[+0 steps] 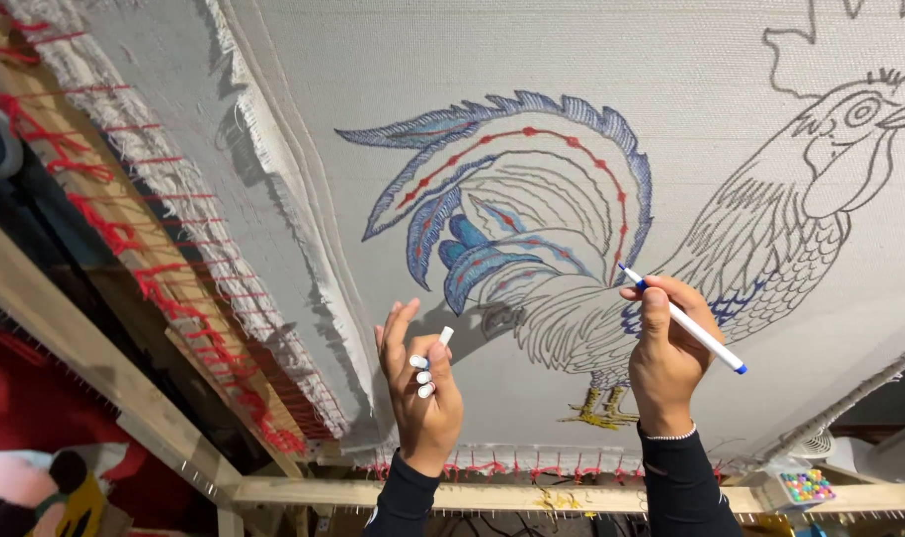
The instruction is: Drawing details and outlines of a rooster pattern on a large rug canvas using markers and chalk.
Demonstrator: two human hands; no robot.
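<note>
Red yarn (124, 239) is lacing the frayed cloth edge to the wooden frame (94, 368) down the left side, and I am looking up along that slanting beam from below. Past it, the grey-white cloth (591, 60) is stretching across nearly the whole view, pulled taut and running off the top and right edges.

My left hand (422, 383) is hovering in front of the lower middle of the cloth, fingers curled shut around a small bundle of white pens (427, 368); four white ends are poking out between the fingers, one of them sticking up higher than the rest. The hand is sitting just below the tail (512, 199) of the rooster (770, 229) drawn on the cloth, a fan of feathers partly coloured in blue with red dotted lines.

My right hand (666, 363) is gripping a white marker (683, 320), thumb and fingers clamped round its barrel. Its blue tip is touching the cloth at the base of the tail, and its blue back end is pointing down to the right. The rooster's body and head, in grey outline, are spreading to the upper right, with yellow feet (596, 408) between my wrists.

Low at the right, a box of coloured markers (805, 487) is sitting by the bottom rail (532, 494).
</note>
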